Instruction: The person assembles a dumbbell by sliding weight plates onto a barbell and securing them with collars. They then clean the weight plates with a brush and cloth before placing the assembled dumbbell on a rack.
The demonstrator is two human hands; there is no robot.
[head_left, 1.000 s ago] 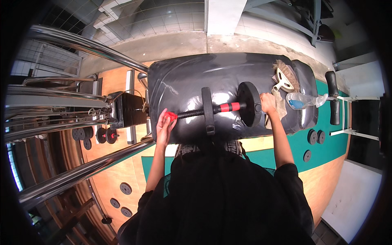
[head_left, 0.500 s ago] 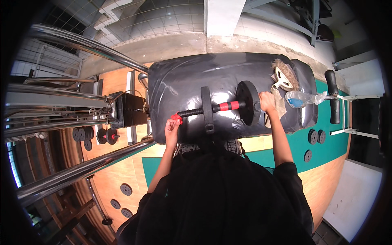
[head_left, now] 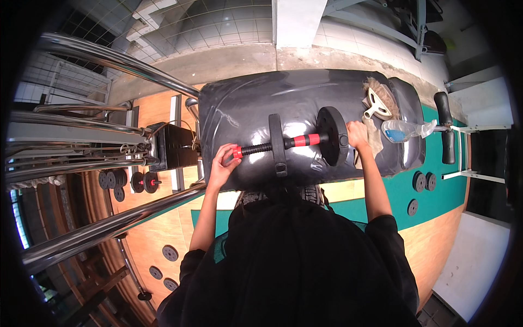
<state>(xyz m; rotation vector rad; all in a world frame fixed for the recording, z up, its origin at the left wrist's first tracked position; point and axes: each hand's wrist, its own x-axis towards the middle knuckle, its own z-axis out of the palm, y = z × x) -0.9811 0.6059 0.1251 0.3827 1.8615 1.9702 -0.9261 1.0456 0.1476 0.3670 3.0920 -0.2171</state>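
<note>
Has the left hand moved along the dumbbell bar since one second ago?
Yes. The left hand has slid toward the person, off the top of the red collar; its fingers now touch the collar at the bench edge.

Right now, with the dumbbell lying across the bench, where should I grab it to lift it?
Probably the red grip sleeve of the dumbbell, from above. It lies bare and level between the two black plates, near the balance point. The left hand holds the red end collar, and the right hand the outer plate.
</note>
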